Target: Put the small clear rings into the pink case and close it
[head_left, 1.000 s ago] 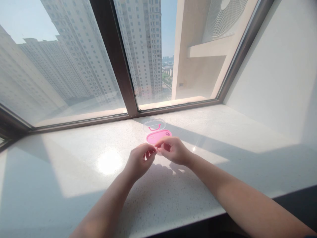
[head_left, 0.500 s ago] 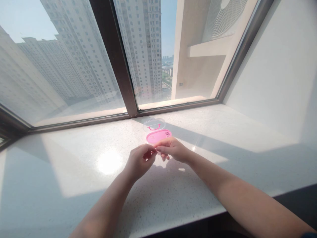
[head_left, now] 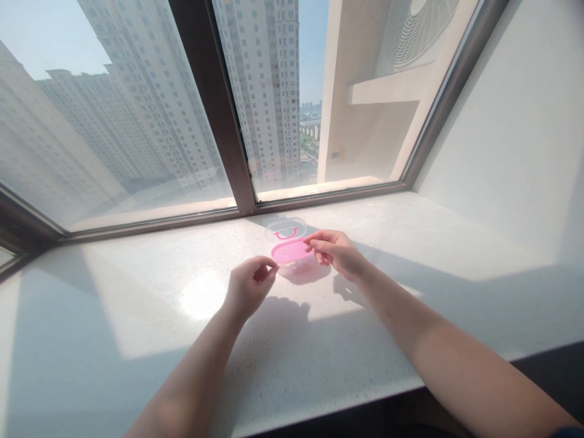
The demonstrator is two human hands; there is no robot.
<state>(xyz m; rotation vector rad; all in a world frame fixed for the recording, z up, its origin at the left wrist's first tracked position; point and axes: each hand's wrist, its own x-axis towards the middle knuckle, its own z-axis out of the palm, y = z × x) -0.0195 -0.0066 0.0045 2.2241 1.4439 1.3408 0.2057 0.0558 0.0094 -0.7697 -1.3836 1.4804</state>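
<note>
A small clear plastic case [head_left: 303, 274] with a pink oval top [head_left: 292, 252] sits on the windowsill. Behind it lies a clear oval lid [head_left: 272, 231] with a pink curved handle [head_left: 286, 235], tilted back. My left hand [head_left: 250, 286] is closed in a pinch at the left front corner of the case; whatever is between its fingertips is too small to name. Over the right end of the pink top, my right hand [head_left: 336, 250] also pinches, thumb against forefinger, and its fingers cover that end. A faint small shape shows on the pink top's left part.
The pale speckled windowsill [head_left: 356, 353] carries bright sun patches and shadows. A dark window frame [head_left: 223, 115] runs along the back, with glass panes beyond it. To the right rises a white wall [head_left: 515, 134]. The sill's front edge drops off at the bottom right.
My hands, which met in front of the case, have moved apart: the left slightly left, the right up and right over the pink top. More of the case's front now shows.
</note>
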